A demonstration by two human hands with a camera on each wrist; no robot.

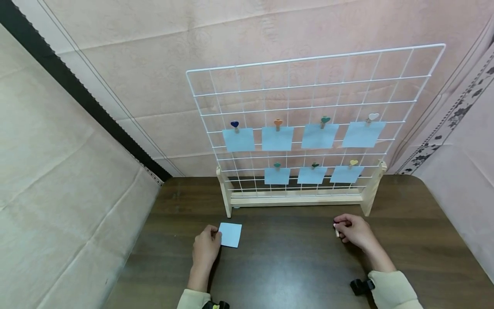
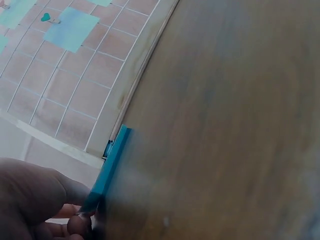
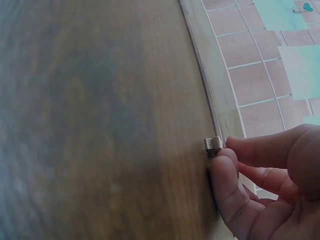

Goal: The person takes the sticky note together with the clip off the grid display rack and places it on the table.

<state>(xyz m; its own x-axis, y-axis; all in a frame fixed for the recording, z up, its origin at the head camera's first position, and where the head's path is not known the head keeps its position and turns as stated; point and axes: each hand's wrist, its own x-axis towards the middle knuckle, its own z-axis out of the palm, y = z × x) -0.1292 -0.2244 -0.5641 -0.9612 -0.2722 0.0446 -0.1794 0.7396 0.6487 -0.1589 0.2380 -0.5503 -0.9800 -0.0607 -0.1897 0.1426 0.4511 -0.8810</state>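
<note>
My left hand [image 1: 206,246] pinches the near left edge of a light blue square note [image 1: 230,234] lying on the dark wooden table [image 1: 285,262]; in the left wrist view the note [image 2: 107,170] shows edge-on between my fingertips [image 2: 77,222]. My right hand [image 1: 353,231] pinches a small pale wooden clip [image 1: 336,231], seen in the right wrist view as a clip [image 3: 213,146] between thumb and forefinger [image 3: 225,170]. Behind both hands stands a white wire grid [image 1: 308,120] in a wooden base [image 1: 295,199], with several blue notes [image 1: 278,138] pinned by heart-topped clips [image 1: 278,123].
Pink cloth [image 1: 154,51] hangs behind and at both sides of the table. The grid's lower row has a bare spot at its left, below the first upper note [image 1: 238,140]. Bare tabletop lies between my hands.
</note>
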